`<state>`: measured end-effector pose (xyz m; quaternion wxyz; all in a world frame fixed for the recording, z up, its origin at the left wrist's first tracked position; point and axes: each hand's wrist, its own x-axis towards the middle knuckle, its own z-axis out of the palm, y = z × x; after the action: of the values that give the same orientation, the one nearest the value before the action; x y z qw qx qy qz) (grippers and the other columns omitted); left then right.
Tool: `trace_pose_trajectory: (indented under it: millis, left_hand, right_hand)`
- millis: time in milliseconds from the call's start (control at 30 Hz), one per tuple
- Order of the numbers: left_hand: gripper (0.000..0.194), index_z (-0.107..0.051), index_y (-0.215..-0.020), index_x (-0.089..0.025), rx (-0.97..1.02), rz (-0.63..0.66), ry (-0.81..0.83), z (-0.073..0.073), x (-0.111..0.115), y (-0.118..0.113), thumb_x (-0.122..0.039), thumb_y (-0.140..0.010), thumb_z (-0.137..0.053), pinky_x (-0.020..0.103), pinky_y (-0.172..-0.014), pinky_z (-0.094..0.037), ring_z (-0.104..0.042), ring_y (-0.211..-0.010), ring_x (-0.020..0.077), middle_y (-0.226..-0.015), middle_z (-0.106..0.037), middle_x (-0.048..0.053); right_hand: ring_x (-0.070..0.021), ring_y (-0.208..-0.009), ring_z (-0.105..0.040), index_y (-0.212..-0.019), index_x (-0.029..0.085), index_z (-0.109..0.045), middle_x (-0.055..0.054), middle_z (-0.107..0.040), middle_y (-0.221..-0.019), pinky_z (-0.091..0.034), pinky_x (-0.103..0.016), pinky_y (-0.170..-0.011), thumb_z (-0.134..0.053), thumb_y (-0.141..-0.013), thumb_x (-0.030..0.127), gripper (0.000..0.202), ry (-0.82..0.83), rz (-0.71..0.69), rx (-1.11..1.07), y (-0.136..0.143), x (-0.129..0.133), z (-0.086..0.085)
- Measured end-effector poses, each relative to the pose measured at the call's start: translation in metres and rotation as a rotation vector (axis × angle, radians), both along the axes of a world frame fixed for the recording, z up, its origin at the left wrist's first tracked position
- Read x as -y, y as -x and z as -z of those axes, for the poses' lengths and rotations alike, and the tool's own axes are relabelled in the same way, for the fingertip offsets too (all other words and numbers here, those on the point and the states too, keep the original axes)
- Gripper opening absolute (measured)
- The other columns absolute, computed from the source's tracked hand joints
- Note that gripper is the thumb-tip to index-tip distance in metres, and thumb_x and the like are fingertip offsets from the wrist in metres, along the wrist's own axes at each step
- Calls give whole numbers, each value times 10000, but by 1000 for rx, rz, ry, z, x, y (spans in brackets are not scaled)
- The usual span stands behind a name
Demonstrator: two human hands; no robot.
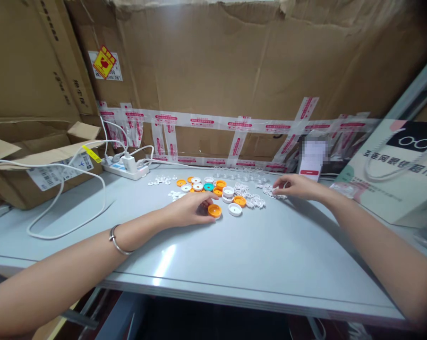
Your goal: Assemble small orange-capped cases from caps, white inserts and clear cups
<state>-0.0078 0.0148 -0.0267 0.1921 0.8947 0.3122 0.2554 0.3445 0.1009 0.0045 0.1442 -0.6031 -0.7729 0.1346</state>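
Observation:
My left hand (189, 208) grips an orange round plastic cap (214, 210) between thumb and fingers, low over the table. Just right of it lies a white round cap (235, 209). My right hand (294, 186) reaches to a heap of small white plastic pieces (270, 191); its fingers are bent together at the heap, and what they pinch, if anything, is too small to make out. Between the hands sit several orange and white caps, with a teal cap (208, 187) among them. Another tangle of white pieces (255, 201) lies left of my right hand.
Clear round pieces (247, 177) line the back, and small white discs (161, 180) lie at left. A power strip (126, 169) with cables, an open cardboard box (50, 165), a phone (311, 160) and a paper bag (397, 174) stand around. A large carton (213, 61) closes off the back.

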Motion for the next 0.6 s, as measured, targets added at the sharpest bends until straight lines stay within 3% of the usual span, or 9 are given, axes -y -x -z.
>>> trace_pose_trajectory:
  millis: [233, 467, 533, 600]
  left_hand:
    - [398, -502, -1142, -173, -46, 7, -43, -2, 1, -1, -323, -786, -598, 275, -719, -468, -600, -812, 164, -929, -641, 63]
    - [398, -496, -1144, -168, -65, 7, -48, -2, 2, 0, -325, -793, -598, 290, -742, -470, -603, -839, 171, -953, -641, 69]
    - [425, -502, -1137, -170, -42, -15, -68, -3, 2, 0, -365, -778, -618, 306, -767, -474, -598, -879, 181, -1009, -630, 82]
    - [442, -504, -1132, -169, 19, -49, -125, -5, 4, 1, -390, -770, -629, 320, -788, -475, -587, -909, 185, -1059, -613, 91]
  right_hand:
    - [-160, -603, -524, -672, 185, -631, -8, -596, -614, -349, -254, -540, -697, -546, 448, 299, 24, -34, 32, 6, 0, 5]
    - [-170, -656, -557, -677, 183, -658, -29, -653, -674, -383, -263, -588, -642, -638, 470, 290, 84, -33, -16, 6, 5, -5]
    - [-160, -658, -547, -685, 176, -657, -31, -648, -685, -382, -265, -604, -661, -638, 474, 302, 70, -19, -113, 11, 10, -10]
    - [-133, -631, -517, -698, 173, -647, -14, -620, -663, -366, -257, -595, -696, -622, 473, 313, 51, -21, -356, 25, 20, -14]
